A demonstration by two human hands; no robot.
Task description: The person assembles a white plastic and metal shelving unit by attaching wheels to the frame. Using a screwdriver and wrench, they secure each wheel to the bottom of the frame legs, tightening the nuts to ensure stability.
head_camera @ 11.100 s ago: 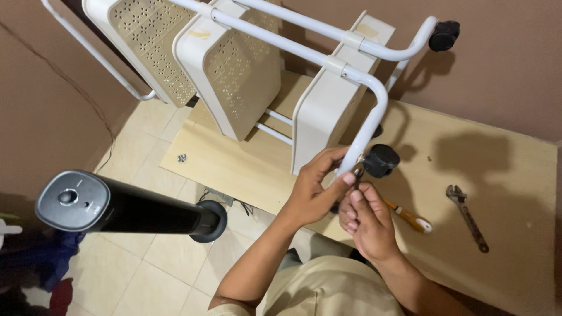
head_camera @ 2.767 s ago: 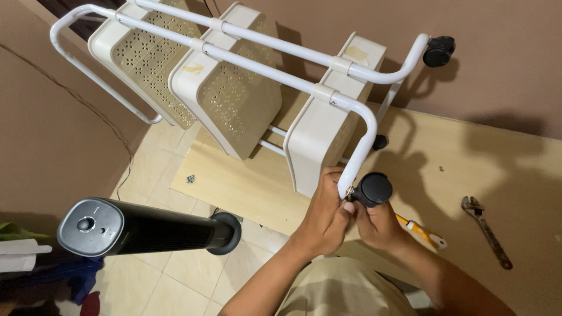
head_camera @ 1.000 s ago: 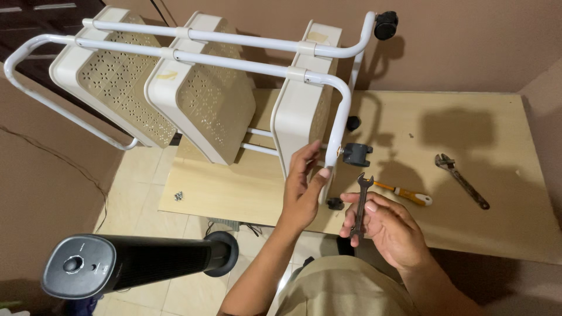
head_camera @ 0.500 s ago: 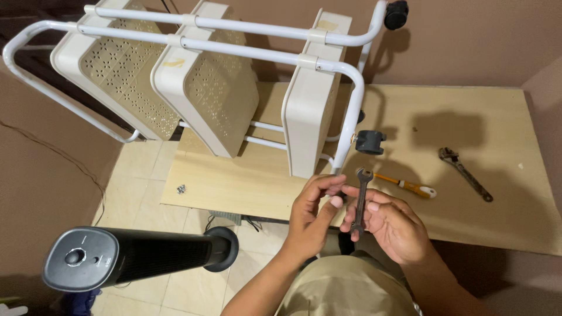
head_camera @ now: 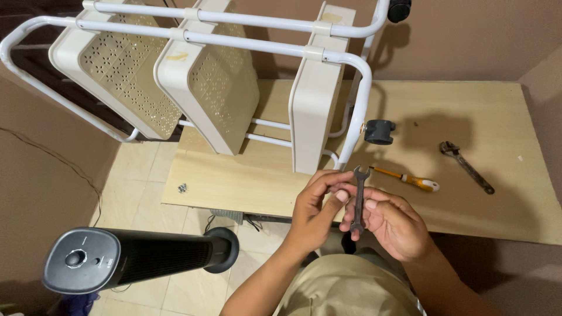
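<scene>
Head cam | R hand (head_camera: 391, 225) grips spanner (head_camera: 359, 198) | L hand (head_camera: 316, 208) touching it

board (head_camera: 468, 105) | screwdriver (head_camera: 407, 178) | adjustable wrench (head_camera: 466, 167) | screws (head_camera: 182, 187)

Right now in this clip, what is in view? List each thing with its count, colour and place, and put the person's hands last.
Trolley frame: 1, white tubes, lying on its side over the board.
Baskets: 3, cream, perforated, clipped to the frame.
Wheels: 2 clearly seen, black, one at the near leg end, one at the top edge.
Board: 1, light wood, on the floor.
Screwdriver: 1, orange and white handle, on the board.
Adjustable wrench: 1, dark metal, on the board at right.
Screws: small cluster, board's left edge.
Tower fan: 1, black, lower left.
Spanner: 1, dark, held upright.
Right hand: holds the spanner.
Left hand: fingertips touch it.
</scene>
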